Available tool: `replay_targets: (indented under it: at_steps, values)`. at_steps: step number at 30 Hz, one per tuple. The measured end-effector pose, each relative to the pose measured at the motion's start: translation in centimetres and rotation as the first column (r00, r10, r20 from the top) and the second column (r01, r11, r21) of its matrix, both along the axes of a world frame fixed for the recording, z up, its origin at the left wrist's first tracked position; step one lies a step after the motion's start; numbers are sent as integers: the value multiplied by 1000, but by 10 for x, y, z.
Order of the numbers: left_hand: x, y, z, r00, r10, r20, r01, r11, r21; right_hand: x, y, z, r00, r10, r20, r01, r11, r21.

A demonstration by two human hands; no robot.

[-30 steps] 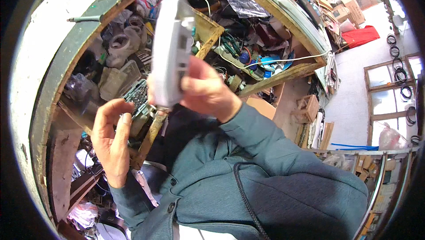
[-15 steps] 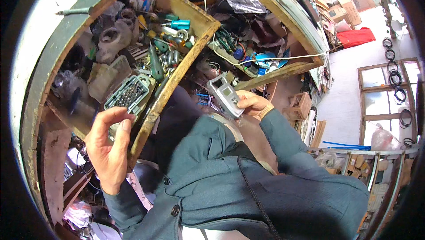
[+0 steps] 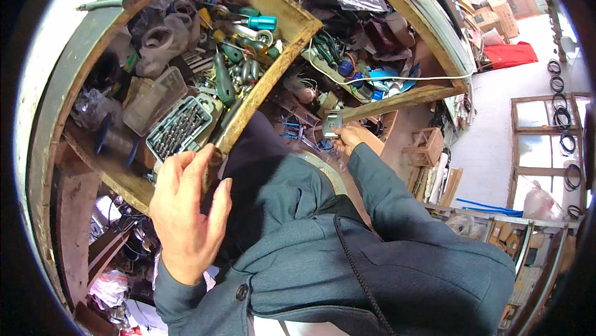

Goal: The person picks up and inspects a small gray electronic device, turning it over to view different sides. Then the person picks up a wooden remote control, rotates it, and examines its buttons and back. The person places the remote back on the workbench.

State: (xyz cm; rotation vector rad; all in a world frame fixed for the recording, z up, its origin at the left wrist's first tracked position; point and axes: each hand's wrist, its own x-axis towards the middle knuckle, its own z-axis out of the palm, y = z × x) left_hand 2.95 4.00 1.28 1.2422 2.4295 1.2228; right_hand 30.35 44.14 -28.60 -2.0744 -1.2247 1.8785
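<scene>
Head view: we look down at a messy work spot; a dark coat with a black cord fills the low middle.
Tabletop: it is white with a dark edge, over at the left side; a dark green stick lies by that edge.
Left drawer: it is old wood and packed full; tape rolls, a green tool handle and a bright teal handle lie in it; a case of drill bits sits near the front board, with a clear plastic box just beside it.
Right drawer: it is wood too, and full of bits and bobs; a white wire runs across it.
Room: a white wall is at the right, with a window and black loops hanging in front; a red cloth is higher up, and a wooden crate stands lower down.
Left hand: it comes up from below, its back facing us; the fingers reach to the drawer's front board, but I cannot tell if they touch it; the grip is loose, thumb well apart from the fingers, with nothing seen in it.
Right hand: the arm stretches out in front of the body; the grip is closed around the low end of a small grey gadget, thumb on its face.
Grey gadget: it is up in the right hand, near the right drawer's left end.
</scene>
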Motion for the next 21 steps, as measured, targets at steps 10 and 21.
replay_targets:
  at_steps: [10,21]
  values:
    - [6,47,-22,889,-31,-457,-84,970,-229,-30,54,-47,986,-163,-31,166,962,217]
    - [8,55,-15,941,-7,-339,-92,957,-275,-52,113,-117,968,-143,-205,222,868,445]
